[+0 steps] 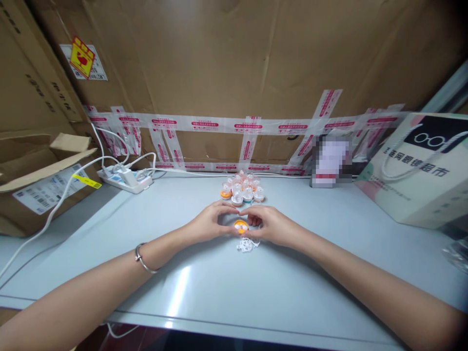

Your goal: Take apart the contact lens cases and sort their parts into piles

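Note:
A small round orange case [241,225] with two white round parts inside sits between my hands, its face turned towards me. My left hand [214,222] holds its left side, with the thumb tip at the lower edge. On the other side, my right hand [269,225] has its thumb at the lower right edge and its rear fingers curled. Something clear or whitish shows by those curled fingers; its kind is unclear. Both index fingers arch above the case, their tips close together. Just below lie small white plastic pieces [245,245] on the grey table [204,287].
Behind my hands is a cluster of small clear-topped cases [241,187] with orange, white and green bases. A power strip [127,179] with cables and an opened carton [44,180] stand left. A paper bag [413,175] and a blurred-out object [331,161] are right. Large cardboard [219,63] walls the back.

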The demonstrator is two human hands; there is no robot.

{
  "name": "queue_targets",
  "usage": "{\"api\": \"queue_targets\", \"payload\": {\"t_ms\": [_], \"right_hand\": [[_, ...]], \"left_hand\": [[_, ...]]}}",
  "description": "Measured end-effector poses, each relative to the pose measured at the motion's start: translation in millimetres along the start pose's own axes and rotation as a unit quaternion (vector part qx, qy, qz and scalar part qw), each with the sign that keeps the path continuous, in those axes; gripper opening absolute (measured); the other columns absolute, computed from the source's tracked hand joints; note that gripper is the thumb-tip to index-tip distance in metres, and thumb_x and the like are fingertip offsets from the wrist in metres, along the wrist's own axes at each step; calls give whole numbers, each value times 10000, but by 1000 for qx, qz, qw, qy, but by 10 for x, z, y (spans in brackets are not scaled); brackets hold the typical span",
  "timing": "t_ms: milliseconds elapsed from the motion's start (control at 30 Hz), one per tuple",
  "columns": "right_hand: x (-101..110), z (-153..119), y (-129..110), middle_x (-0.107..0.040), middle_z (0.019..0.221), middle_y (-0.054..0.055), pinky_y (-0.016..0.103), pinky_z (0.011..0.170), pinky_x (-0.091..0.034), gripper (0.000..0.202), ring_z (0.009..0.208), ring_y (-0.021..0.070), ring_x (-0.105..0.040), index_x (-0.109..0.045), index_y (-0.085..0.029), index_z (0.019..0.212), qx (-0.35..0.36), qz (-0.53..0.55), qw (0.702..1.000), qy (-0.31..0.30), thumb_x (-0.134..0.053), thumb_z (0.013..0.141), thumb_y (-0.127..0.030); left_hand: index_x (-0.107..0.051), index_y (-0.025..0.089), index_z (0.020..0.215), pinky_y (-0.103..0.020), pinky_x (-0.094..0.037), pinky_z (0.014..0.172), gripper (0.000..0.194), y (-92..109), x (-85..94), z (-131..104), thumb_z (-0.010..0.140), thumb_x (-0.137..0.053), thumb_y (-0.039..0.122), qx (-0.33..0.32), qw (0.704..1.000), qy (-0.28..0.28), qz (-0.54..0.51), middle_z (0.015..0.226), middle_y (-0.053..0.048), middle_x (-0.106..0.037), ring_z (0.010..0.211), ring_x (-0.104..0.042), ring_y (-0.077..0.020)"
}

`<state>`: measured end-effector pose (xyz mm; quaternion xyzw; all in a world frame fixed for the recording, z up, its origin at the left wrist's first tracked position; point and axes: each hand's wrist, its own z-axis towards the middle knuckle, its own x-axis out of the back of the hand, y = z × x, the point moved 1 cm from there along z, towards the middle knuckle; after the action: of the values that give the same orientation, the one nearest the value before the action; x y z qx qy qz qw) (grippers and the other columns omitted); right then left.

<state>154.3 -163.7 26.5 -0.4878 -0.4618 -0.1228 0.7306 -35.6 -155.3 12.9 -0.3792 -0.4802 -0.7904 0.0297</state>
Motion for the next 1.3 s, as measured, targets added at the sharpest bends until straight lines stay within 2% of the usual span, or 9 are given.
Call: {"api": "queue_targets", "payload": {"t_ms": [167, 300, 500, 633, 767, 933, 1033, 1200, 1300], "right_hand": [[-68, 1, 54, -557, 686, 5, 219, 578, -377, 284, 630, 117, -491, -671, -151, 890, -10, 12, 999, 29, -661, 665, -323], [-112, -17, 70, -542, 689, -2, 215, 569, -377, 228, 627, 112, -488, -644, -149, 802, -14, 38, 998, 38, -659, 653, -321], [-138, -37, 63, -542, 667, -9, 211, 544, -360, 184, 598, 103, -469, -606, -147, 730, -23, 53, 998, 35, -653, 647, -304], [-147, -27, 65, -513, 631, -25, 207, 530, -348, 164, 577, 96, -444, -561, -153, 664, -21, 43, 998, 44, -645, 639, -292], [-147, -28, 63, -496, 623, -31, 206, 531, -352, 139, 575, 95, -440, -550, -155, 665, -12, 38, 998, 47, -637, 638, -261], [-148, -39, 73, -502, 637, -25, 205, 540, -365, 131, 589, 99, -459, -554, -150, 668, -2, 45, 998, 47, -639, 631, -241], [-154, -44, 83, -531, 661, -8, 215, 556, -381, 137, 610, 110, -484, -583, -139, 705, -10, 49, 998, 44, -628, 644, -252], [-139, -58, 77, -564, 701, 10, 228, 593, -403, 172, 648, 123, -514, -622, -137, 767, -15, 56, 997, 47, -629, 660, -271], [-119, -66, 67, -580, 740, 19, 238, 628, -412, 201, 681, 130, -523, -643, -143, 825, -14, 58, 997, 43, -631, 671, -272]], "left_hand": [[-680, 183, 875, -256, -449, 783, 147, 85, 58, 29, 777, -606, 263, -25, 999, -15, 41, 869, -38, -597, 825, -572, -137], [-702, 182, 821, -222, -440, 700, 142, 131, 27, 77, 793, -580, 249, -28, 993, -45, 103, 781, -30, -618, 740, -573, -127], [-688, 191, 713, -198, -396, 592, 120, 220, 19, 201, 743, -572, 189, -19, 973, -122, 193, 687, 0, -648, 648, -562, -122], [-608, 167, 542, -210, -287, 449, 175, 334, 14, 289, 678, -511, 115, -11, 944, -146, 296, 471, 14, -521, 447, -441, -97], [-561, 157, 496, -222, -261, 419, 176, 408, -25, 333, 664, -525, 119, -25, 926, -173, 333, 422, 15, -442, 404, -392, -98], [-606, 160, 595, -244, -352, 500, 138, 372, -121, 290, 701, -518, 157, -28, 901, -158, 404, 556, -32, -568, 499, -503, -143], [-605, 152, 633, -249, -375, 518, 148, 308, -149, 236, 726, -491, 169, -21, 910, -120, 397, 638, -52, -611, 568, -545, -166], [-605, 156, 714, -225, -407, 579, 89, 191, -40, 121, 738, -520, 171, -20, 939, -57, 340, 700, -30, -630, 644, -566, -147], [-608, 145, 784, -236, -420, 638, 137, 109, 63, 0, 793, -471, 154, -68, 923, -61, 373, 752, -51, -619, 703, -561, -152]]}}
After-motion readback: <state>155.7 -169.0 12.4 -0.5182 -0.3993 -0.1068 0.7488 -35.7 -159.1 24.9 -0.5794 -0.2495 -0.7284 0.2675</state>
